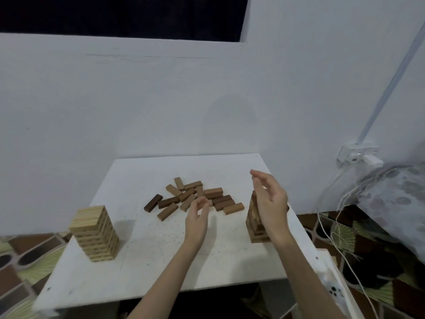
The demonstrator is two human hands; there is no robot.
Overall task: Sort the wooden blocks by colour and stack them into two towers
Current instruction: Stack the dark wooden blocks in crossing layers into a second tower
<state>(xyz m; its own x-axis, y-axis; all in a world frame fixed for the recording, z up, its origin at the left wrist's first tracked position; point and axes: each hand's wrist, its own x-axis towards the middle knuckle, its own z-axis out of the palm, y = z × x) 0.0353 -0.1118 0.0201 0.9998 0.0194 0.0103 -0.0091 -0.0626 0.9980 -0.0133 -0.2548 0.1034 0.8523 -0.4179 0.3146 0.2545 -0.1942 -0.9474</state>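
Note:
A tall tower of light wooden blocks (95, 233) stands at the left of the white table (147, 256). A shorter tower of brown blocks (254, 221) stands at the right, partly hidden behind my right hand (270, 203). That hand hovers in front of its top with fingers relaxed and holds nothing. Several loose brown blocks (195, 198) lie scattered at the middle back of the table. My left hand (197, 218) hangs just in front of that pile, fingers loosely curled, empty.
A white wall rises right behind the table. At the right are a wall socket (357, 155), white cables (331, 229) hanging down and a patterned cushion (395, 203). Tiled floor shows on both sides.

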